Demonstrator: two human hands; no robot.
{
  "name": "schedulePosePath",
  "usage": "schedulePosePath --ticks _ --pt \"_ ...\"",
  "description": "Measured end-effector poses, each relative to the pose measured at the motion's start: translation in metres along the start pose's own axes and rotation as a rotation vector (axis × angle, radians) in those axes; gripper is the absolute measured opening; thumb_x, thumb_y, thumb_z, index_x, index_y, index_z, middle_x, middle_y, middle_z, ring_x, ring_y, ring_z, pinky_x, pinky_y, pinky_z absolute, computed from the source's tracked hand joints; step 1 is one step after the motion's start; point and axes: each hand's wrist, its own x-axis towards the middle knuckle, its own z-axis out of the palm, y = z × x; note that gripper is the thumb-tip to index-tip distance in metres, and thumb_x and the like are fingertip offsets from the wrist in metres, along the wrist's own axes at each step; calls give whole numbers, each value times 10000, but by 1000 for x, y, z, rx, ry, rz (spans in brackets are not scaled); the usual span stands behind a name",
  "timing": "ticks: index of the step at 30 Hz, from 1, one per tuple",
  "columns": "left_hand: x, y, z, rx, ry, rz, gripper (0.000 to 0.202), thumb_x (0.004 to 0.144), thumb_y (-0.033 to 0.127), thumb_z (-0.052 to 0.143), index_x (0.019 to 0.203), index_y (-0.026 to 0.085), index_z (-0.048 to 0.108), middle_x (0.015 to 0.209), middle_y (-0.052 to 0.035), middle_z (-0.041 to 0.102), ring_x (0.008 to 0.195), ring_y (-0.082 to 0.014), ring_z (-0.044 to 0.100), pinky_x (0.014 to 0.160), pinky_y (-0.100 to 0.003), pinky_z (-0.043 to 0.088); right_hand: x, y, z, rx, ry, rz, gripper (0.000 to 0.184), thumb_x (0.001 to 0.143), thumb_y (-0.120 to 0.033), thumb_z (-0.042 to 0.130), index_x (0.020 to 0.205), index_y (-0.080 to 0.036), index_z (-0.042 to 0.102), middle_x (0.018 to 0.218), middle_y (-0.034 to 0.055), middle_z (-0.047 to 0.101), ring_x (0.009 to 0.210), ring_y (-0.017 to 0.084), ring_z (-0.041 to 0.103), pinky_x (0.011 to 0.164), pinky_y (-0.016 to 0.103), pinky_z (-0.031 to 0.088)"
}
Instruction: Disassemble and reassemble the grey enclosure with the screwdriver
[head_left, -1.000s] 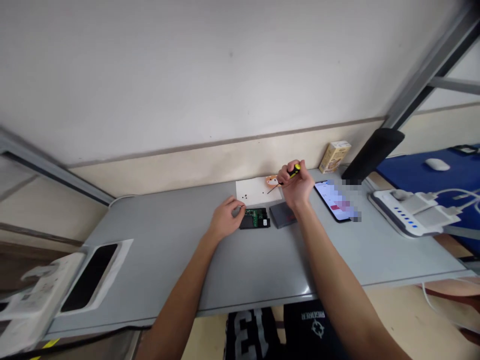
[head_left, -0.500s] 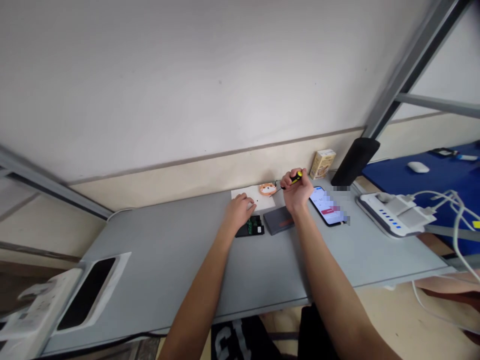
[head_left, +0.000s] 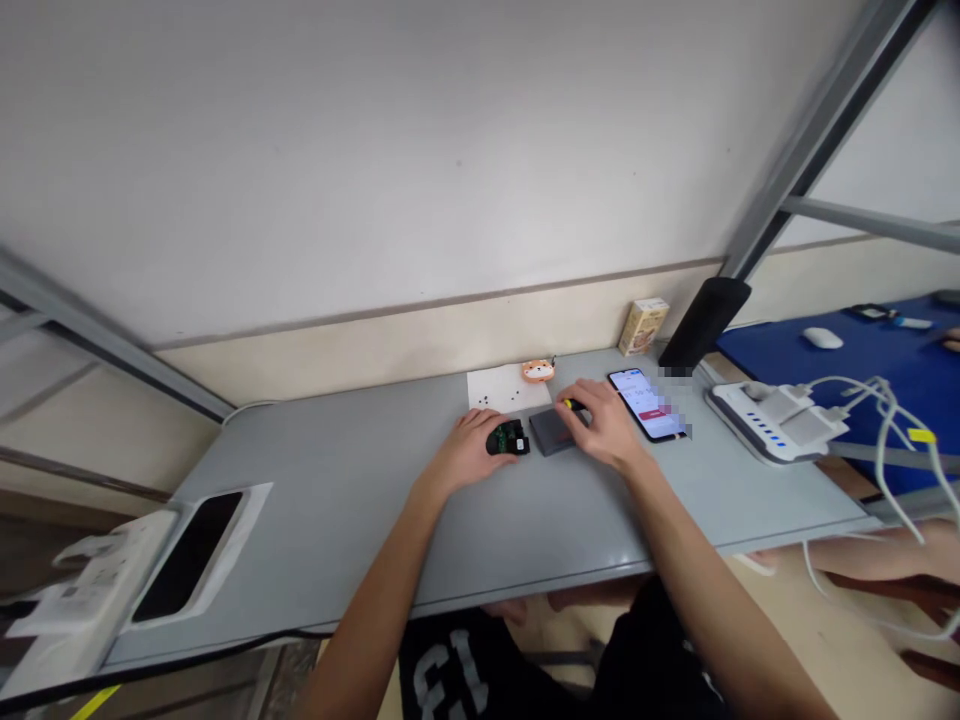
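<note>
My left hand (head_left: 472, 447) is closed around the left end of a small black device (head_left: 517, 440) whose green circuit board shows. To the right, my right hand (head_left: 600, 420) rests over a flat grey case (head_left: 546, 432), fingers curled on a screwdriver (head_left: 573, 404); only a bit of its yellow and black handle shows. Behind the device lies a white sheet of paper (head_left: 495, 383) with several tiny dark pieces on it, apparently screws. At the paper's right edge sits an orange animal-face case (head_left: 538, 371).
A lit phone (head_left: 645, 405) lies right of my right hand. Beyond it stand a small carton (head_left: 643, 326), a black cylinder (head_left: 705, 325) and a white power strip (head_left: 765, 425) with cables. At left is a dark phone-like slab (head_left: 191, 555) on white paper.
My right hand has come down from its raised position onto the grey case with the screwdriver. My left hand has moved from the paper's edge to grip the black device.
</note>
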Motion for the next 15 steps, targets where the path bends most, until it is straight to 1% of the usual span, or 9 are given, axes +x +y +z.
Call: schedulePosePath --ticks 3,6,8,11,13,15 --pt "2 0 5 -22 22 -95 562 760 420 864 1243 258 626 1276 -46 644 1243 -294 526 1104 -454 369 -21 7 11 -139 14 84 156 977 -330 547 958 -222 657 902 58 673 871 234 619 834 393 389" --pt "8 3 5 -14 25 -151 539 714 396 888 1163 240 634 1221 -48 655 1223 -311 520 1071 -469 368 -27 13 20 -225 5 139 143 930 -309 598 1030 -230 662 963 72 673 950 264 626 865 406 393" --pt "12 8 2 -16 45 -141 512 710 397 887 1124 239 630 1197 -46 660 1217 -310 516 1059 -465 364 -27 14 25 -248 -25 150 165 902 -291 625 1054 -235 658 998 74 673 993 274 624 892 414 394" --pt "10 18 -5 -35 118 -88 524 713 395 890 1123 243 603 1199 -39 658 1224 -294 508 1064 -450 356 -27 16 32 -261 -44 162 170 897 -299 638 1057 -242 652 1007 70 671 1009 276 623 905 420 395" --pt "3 25 -6 -19 146 -28 569 693 398 909 1139 246 590 1211 -38 651 1229 -290 499 1071 -447 352 -28 16 36 -262 -34 171 174 911 -330 636 1062 -245 651 1008 71 673 1011 278 624 898 421 398" --pt "-8 31 -2 17 122 33 622 653 433 933 1143 248 596 1236 -44 639 1237 -298 487 1079 -456 348 -28 17 38 -263 -24 170 185 930 -365 625 1071 -247 648 1017 75 676 1013 280 625 890 420 400"
